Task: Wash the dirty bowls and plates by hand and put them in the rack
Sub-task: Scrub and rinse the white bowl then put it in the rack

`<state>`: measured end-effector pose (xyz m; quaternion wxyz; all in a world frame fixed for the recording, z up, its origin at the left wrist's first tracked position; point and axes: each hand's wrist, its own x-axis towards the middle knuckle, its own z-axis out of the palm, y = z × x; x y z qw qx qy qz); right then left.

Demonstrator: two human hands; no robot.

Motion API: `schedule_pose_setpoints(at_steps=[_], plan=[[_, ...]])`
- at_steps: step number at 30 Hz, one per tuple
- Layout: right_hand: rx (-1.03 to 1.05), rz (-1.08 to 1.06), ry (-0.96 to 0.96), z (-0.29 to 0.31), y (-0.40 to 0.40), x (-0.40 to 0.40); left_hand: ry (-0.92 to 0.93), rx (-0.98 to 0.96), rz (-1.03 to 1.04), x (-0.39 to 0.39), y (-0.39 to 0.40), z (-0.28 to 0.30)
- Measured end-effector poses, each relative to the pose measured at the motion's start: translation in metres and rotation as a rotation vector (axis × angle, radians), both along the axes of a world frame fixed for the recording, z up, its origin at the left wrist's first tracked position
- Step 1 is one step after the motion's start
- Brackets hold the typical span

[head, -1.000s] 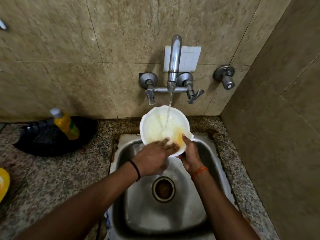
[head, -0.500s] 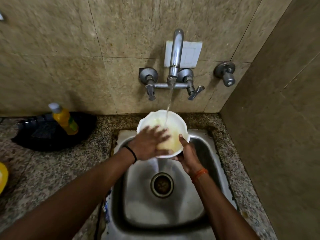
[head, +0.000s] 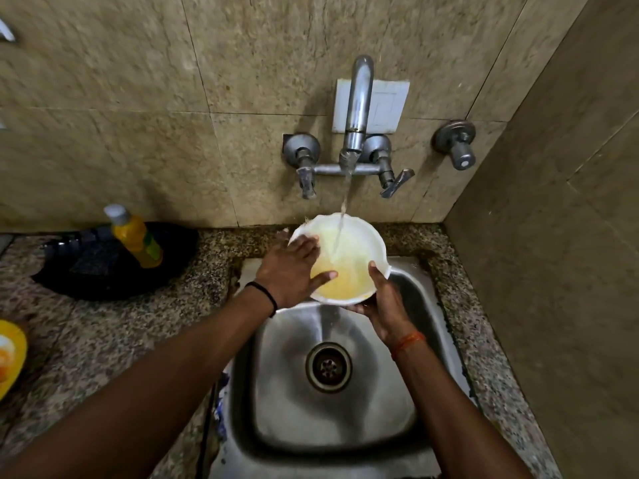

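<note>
Head view: looking down at a steel sink set in a speckled desk, and the tap is running!
Yellow plate [head: 10, 357]: far out at 9 o'clock, cut by the frame edge, something pale lying on it.
Black rack [head: 114, 267]: at 10 o'clock on the desk [head: 103, 340], against the wall, well apart from the bowl.
Yellow bottle [head: 136, 236]: leaning at the rack, grey cap on top.
Left hand [head: 288, 271]: open and flat, fingers spread across the bowl's left rim, thumb reaching down inside onto the yellowish water.
Bowl [head: 349, 267]: white, held up over the far edge of the sink [head: 332, 409], right under the spout at 12 o'clock, tipped towards the camera, cloudy yellow water pooled inside.
Water stream [head: 340, 229]: dropping straight from the tap [head: 358, 108] into the bowl.
Right hand [head: 385, 305]: gripping the bowl from below at its 5 o'clock edge, thumb hooked over the rim.
Drain [head: 328, 367]: uncovered, below the bowl at 6 o'clock.
</note>
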<state>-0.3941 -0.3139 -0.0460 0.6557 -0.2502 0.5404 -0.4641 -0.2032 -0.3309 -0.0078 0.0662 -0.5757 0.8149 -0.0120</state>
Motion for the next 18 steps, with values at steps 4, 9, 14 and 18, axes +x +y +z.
schedule_pose_setpoints(at_steps=[4,9,14,18], plan=[[0.005,-0.044,0.01,-0.002,-0.001,0.005,0.35,0.199,-0.134,-0.041,0.045,-0.008],[0.041,-0.051,-0.019,-0.014,0.01,-0.005,0.214,0.084,-0.201,-0.002,0.032,-0.009],[0.059,-0.059,-0.004,-0.01,0.011,0.002,0.148,0.049,-0.068,-0.008,0.035,-0.011],[0.079,-0.042,0.062,-0.008,0.009,-0.001,0.461,0.261,-0.215,-0.023,0.067,-0.011]])
